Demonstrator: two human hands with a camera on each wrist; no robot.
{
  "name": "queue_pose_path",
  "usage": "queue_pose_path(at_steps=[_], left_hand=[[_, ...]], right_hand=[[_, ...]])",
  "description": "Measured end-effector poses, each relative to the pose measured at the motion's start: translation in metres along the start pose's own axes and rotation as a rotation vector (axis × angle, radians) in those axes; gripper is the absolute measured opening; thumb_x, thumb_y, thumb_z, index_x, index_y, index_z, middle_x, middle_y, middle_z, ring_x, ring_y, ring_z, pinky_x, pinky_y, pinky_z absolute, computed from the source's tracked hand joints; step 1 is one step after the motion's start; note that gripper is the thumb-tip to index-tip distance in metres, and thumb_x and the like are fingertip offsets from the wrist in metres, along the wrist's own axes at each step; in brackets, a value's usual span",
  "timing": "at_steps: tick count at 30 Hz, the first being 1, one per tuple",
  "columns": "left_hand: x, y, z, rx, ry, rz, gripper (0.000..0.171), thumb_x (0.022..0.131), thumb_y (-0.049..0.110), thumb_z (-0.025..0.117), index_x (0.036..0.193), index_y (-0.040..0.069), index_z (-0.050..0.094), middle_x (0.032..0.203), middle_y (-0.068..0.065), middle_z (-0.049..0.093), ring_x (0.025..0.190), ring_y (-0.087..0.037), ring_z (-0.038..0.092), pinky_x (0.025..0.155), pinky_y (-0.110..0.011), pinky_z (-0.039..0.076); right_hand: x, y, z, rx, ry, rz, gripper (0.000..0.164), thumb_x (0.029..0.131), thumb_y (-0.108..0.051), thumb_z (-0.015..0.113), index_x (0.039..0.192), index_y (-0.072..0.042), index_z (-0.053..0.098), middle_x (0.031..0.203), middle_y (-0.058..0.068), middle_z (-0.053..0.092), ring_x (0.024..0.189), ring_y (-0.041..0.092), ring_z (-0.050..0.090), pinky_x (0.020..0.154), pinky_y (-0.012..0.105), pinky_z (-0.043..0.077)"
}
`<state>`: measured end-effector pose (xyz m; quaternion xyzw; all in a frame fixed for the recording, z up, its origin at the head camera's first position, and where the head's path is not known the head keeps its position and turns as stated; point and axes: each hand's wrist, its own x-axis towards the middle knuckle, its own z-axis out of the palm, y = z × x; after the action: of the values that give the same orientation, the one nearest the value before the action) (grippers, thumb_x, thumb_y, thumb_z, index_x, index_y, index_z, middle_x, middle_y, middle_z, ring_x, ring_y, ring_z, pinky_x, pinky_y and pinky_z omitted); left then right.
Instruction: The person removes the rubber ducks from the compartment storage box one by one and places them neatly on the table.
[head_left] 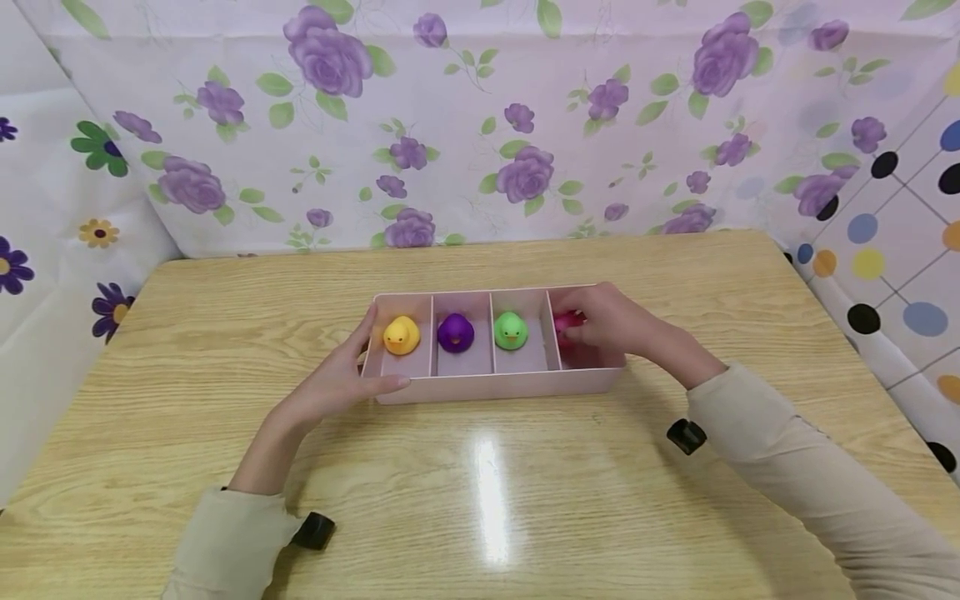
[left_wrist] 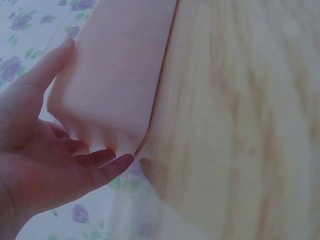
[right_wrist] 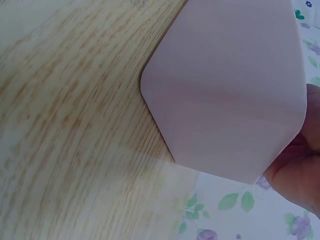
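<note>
A pale pink box (head_left: 495, 387) with compartments in a row stands on the wooden table. From left to right, it holds a yellow rubber duck (head_left: 402, 336), a purple rubber duck (head_left: 456, 327) and a green rubber duck (head_left: 511, 329), one per compartment. My left hand (head_left: 333, 383) grips the box's left end, thumb at the near wall and fingers along the end wall, as the left wrist view also shows. Reaching over the right end, my right hand (head_left: 618, 321) pinches a pink-red rubber duck (head_left: 567, 327) inside the rightmost compartment; the fingers partly hide it.
The wooden table (head_left: 525, 475) extends around the box. A floral sheet (head_left: 465, 125) hangs behind its far edge, with other patterned sheets at the left and right. Small black devices (head_left: 313, 531) sit at both sleeve cuffs.
</note>
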<state>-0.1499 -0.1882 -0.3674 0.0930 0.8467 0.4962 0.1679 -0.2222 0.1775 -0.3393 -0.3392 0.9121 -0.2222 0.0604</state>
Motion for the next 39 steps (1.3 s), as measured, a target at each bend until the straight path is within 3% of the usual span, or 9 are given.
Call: queue_pose_path(at_steps=[7,21,39], left_hand=[[-0.001,0.001,0.001,-0.002,-0.001,-0.001,0.112,0.083,0.036,0.077,0.155,0.027,-0.008,0.159,-0.02,0.006,0.142,-0.041,0.013,0.108,-0.059,0.024],[-0.001,0.0,0.0,0.012,0.005,-0.014,0.112,0.082,0.038,0.077,0.155,0.027,-0.008,0.159,-0.019,0.006,0.143,-0.039,0.012,0.109,-0.057,0.024],[-0.001,0.0,0.001,0.02,0.005,-0.002,0.113,0.082,0.038,0.077,0.155,0.027,-0.009,0.159,-0.02,0.006,0.143,-0.038,0.011,0.109,-0.057,0.023]], right_hand=[[-0.003,0.0,-0.002,0.028,0.023,0.0,0.018,0.081,0.002,0.07,0.099,-0.003,0.074,0.084,0.001,0.067,0.072,0.018,0.053,0.066,0.033,0.047],[-0.01,0.0,-0.009,0.116,0.069,0.106,0.02,0.083,-0.01,0.077,0.102,-0.009,0.075,0.093,0.003,0.071,0.083,0.019,0.061,0.076,0.037,0.05],[-0.015,0.002,-0.02,0.145,0.087,0.108,0.022,0.088,0.0,0.068,0.109,0.002,0.072,0.104,0.016,0.07,0.095,0.028,0.066,0.084,0.042,0.053]])
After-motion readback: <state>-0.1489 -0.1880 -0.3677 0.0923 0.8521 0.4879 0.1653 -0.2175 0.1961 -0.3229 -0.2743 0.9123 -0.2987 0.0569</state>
